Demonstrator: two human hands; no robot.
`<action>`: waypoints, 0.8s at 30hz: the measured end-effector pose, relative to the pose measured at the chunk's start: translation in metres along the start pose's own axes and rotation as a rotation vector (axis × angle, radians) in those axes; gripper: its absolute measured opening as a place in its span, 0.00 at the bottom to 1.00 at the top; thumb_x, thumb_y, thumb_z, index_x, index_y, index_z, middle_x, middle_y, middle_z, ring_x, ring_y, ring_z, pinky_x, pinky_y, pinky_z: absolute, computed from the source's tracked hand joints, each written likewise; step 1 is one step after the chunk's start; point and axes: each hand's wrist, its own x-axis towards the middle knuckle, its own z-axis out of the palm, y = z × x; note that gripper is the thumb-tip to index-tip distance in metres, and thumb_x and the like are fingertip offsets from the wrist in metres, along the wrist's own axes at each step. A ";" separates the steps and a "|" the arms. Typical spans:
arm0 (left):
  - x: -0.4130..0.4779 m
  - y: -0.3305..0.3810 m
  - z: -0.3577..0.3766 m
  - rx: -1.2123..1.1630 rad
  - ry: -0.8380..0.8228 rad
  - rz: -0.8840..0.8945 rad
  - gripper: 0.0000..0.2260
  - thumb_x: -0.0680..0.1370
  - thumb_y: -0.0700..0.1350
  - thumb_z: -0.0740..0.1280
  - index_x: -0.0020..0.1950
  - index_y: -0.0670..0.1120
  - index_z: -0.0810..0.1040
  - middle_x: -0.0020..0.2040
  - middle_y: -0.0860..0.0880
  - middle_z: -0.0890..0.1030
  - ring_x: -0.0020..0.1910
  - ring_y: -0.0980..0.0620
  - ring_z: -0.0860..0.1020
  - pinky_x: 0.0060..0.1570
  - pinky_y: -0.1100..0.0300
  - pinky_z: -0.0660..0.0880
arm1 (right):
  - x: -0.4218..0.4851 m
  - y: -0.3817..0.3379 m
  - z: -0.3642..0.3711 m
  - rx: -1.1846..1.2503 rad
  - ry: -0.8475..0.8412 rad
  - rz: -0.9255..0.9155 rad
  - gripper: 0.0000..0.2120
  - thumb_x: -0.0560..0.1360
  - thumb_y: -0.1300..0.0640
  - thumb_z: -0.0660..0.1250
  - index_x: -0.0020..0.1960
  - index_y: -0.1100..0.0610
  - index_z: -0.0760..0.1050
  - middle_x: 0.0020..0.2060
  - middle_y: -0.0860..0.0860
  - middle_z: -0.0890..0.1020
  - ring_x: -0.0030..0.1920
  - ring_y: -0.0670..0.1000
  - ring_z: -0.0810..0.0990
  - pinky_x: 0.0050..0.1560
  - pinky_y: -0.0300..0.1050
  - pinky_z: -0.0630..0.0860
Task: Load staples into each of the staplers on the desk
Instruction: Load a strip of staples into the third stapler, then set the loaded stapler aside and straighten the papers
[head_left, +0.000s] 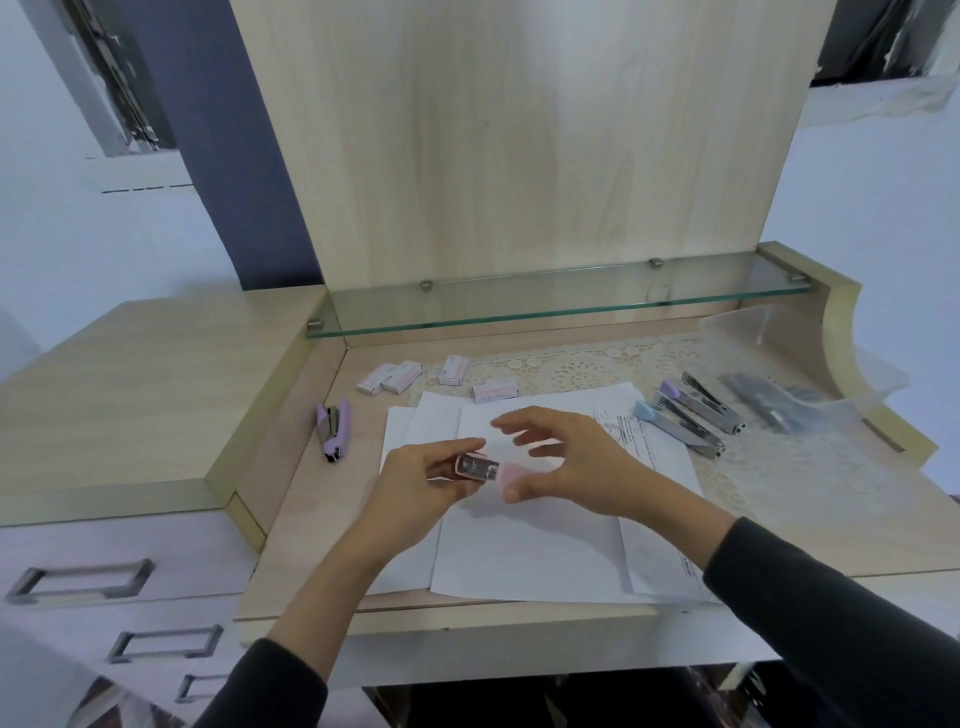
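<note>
A small pink stapler (480, 467) is gripped by the left hand (415, 480); the right hand (566, 462) is spread loose. White staple boxes (410, 378) lie at twelve o'clock, a purple stapler (334, 427) at nine.

White paper sheets (524, 561) lie spread on the surface directly under the hands. Beyond them a lace mat (587, 371) covers the wood, beneath a glass shelf (571, 304). A clear plastic bag (789, 374) sits far right. Drawer handles (83, 582) show lower left.

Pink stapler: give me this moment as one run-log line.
left hand: holds pink stapler | right hand: open beside it | purple stapler: desk, left | staple boxes: behind papers
</note>
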 end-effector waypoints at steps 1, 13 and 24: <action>-0.001 0.001 -0.001 -0.022 -0.024 0.004 0.19 0.70 0.31 0.70 0.56 0.49 0.79 0.47 0.51 0.82 0.44 0.59 0.80 0.48 0.70 0.75 | 0.001 0.003 0.000 0.011 -0.079 0.035 0.33 0.61 0.55 0.77 0.64 0.48 0.69 0.56 0.46 0.77 0.55 0.46 0.76 0.58 0.39 0.72; 0.009 -0.008 -0.018 0.089 0.120 0.009 0.13 0.75 0.37 0.66 0.47 0.57 0.77 0.48 0.62 0.79 0.38 0.64 0.77 0.43 0.71 0.72 | -0.007 0.009 -0.002 -0.242 0.029 -0.176 0.14 0.63 0.54 0.76 0.47 0.56 0.80 0.42 0.47 0.76 0.38 0.43 0.74 0.39 0.29 0.67; 0.054 0.026 0.019 0.300 -0.081 0.093 0.06 0.76 0.43 0.65 0.51 0.49 0.80 0.49 0.55 0.78 0.40 0.62 0.75 0.39 0.76 0.69 | -0.031 0.026 -0.035 -0.344 0.169 -0.111 0.15 0.65 0.52 0.74 0.44 0.47 0.69 0.34 0.39 0.71 0.35 0.39 0.71 0.36 0.33 0.65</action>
